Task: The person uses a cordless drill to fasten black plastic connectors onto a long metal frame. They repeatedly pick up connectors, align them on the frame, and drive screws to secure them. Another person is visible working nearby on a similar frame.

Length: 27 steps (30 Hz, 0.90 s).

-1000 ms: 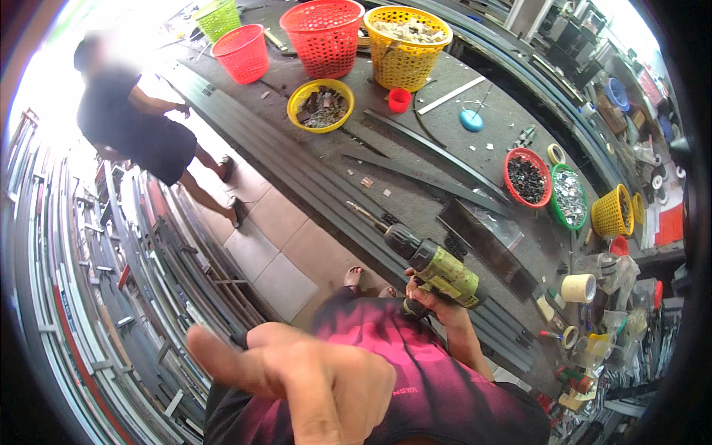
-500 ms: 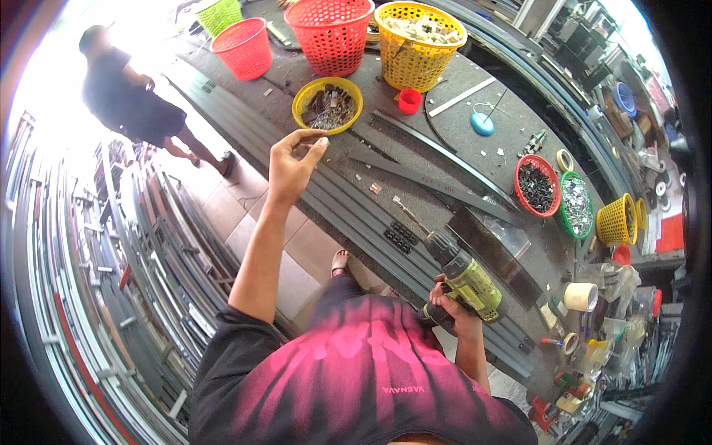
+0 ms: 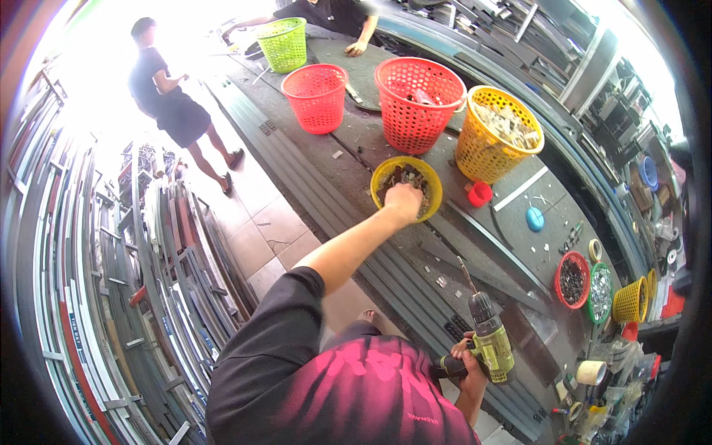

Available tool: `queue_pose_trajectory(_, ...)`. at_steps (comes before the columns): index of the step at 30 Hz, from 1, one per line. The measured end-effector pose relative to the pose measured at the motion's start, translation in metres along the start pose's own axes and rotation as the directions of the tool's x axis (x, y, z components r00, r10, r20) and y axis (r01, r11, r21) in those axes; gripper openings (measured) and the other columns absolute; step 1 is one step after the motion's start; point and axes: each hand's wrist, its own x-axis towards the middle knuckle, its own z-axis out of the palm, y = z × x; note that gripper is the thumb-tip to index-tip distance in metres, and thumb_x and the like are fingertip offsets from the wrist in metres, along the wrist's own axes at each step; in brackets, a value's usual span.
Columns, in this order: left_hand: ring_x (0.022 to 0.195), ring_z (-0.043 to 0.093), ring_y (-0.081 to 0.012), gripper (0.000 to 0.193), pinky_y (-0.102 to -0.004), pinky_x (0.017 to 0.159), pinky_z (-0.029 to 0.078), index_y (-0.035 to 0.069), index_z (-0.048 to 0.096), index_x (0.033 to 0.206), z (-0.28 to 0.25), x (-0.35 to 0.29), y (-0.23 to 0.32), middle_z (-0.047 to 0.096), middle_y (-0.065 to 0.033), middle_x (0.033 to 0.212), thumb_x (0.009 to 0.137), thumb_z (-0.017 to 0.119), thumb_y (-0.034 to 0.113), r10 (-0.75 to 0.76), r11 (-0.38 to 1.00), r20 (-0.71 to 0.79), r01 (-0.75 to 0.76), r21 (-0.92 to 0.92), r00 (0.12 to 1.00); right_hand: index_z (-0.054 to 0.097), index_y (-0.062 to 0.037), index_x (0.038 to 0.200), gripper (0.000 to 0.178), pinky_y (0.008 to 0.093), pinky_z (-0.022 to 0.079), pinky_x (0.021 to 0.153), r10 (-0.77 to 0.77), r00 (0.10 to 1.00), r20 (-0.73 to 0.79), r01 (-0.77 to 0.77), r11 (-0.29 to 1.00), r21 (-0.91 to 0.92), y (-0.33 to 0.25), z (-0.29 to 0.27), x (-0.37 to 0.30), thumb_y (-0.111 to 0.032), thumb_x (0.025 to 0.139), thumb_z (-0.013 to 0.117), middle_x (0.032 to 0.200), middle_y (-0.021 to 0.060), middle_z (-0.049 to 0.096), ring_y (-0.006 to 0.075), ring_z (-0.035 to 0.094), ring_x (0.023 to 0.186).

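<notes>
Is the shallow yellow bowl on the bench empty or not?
Not empty: small dark and pale pieces show inside the yellow bowl, beside the left hand in it.

You have two hands in view, the left hand [image 3: 404,202] and the right hand [image 3: 471,368], and one drill [image 3: 493,350]. Ahead of you are four tall baskets: two red baskets [image 3: 415,135], one green basket [image 3: 285,53] and one big yellow basket [image 3: 486,160]. You also have one yellow bowl [image 3: 436,194], one red cup [image 3: 479,195], two shallow baskets [image 3: 558,280], at least one small yellow basket [image 3: 627,305] and at least three tape rolls [image 3: 587,374]. You see two other people [image 3: 172,96].
</notes>
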Motion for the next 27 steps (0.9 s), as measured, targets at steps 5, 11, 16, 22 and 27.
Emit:
queue_pose_trajectory(5, 0.113, 0.085, -0.0407, 0.019, -0.051, 0.098, 0.069, 0.004, 0.088, 0.108, -0.004, 0.002, -0.002, 0.086, -0.0229, 0.119, 0.094, 0.076, 0.009, 0.099, 0.992, -0.002, -0.099, -0.08, 0.995, 0.055, 0.0061, 0.15, 0.054, 0.0401, 0.055, 0.093, -0.006, 0.999, 0.045, 0.009, 0.998, -0.07, 0.005, 0.015, 0.01, -0.013, 0.106, 0.08, 0.102, 0.0083, 0.065, 0.0186, 0.065, 0.092)
queue_pose_trajectory(11, 0.11, 0.085, -0.045, 0.026, -0.0535, 0.097, 0.069, 0.001, 0.088, 0.106, -0.007, 0.003, -0.019, 0.085, -0.0294, 0.11, 0.083, 0.085, 0.012, 0.033, 0.98, -0.015, -0.036, -0.196, 0.999, 0.053, 0.0079, 0.149, 0.055, 0.0394, 0.055, 0.092, -0.01, 0.999, 0.033, 0.012, 0.998, -0.069, 0.011, 0.036, 0.02, -0.015, 0.106, 0.079, 0.098, 0.0076, 0.065, 0.019, 0.065, 0.092)
queue_pose_trajectory(16, 0.089, 0.086, -0.0357, 0.024, -0.0475, 0.092, 0.07, 0.011, 0.092, 0.088, -0.011, -0.014, -0.038, 0.085, -0.0176, 0.086, 0.068, 0.096, 0.023, -0.068, 0.79, -0.018, 0.043, -0.611, 0.998, 0.053, 0.0105, 0.149, 0.06, 0.0389, 0.058, 0.09, 0.03, 1.0, 0.007, -0.03, 0.999, -0.019, 0.013, 0.042, 0.031, -0.013, 0.102, 0.081, 0.096, 0.0076, 0.067, 0.0178, 0.067, 0.088)
queue_pose_trajectory(22, 0.088, 0.085, -0.0311, 0.024, -0.0453, 0.088, 0.068, 0.013, 0.091, 0.089, -0.016, -0.031, -0.04, 0.087, -0.0102, 0.088, 0.068, 0.097, 0.024, -0.163, 0.75, -0.16, 0.017, -0.661, 0.973, 0.055, 0.0082, 0.149, 0.056, 0.0381, 0.055, 0.088, -0.005, 0.999, 0.047, 0.007, 0.999, -0.04, 0.012, 0.05, 0.045, -0.014, 0.103, 0.079, 0.094, 0.0059, 0.062, 0.0176, 0.063, 0.087)
queue_pose_trajectory(27, 0.09, 0.085, -0.0314, 0.024, -0.0453, 0.084, 0.067, 0.011, 0.088, 0.088, -0.021, -0.039, -0.037, 0.087, -0.0101, 0.091, 0.069, 0.095, 0.023, -0.215, 0.678, -0.209, -0.008, -0.735, 0.954, 0.056, 0.0059, 0.148, 0.055, 0.0376, 0.055, 0.087, 0.001, 0.995, 0.101, 0.006, 0.998, -0.064, 0.012, 0.053, 0.05, -0.016, 0.103, 0.079, 0.095, 0.0061, 0.061, 0.0167, 0.062, 0.086)
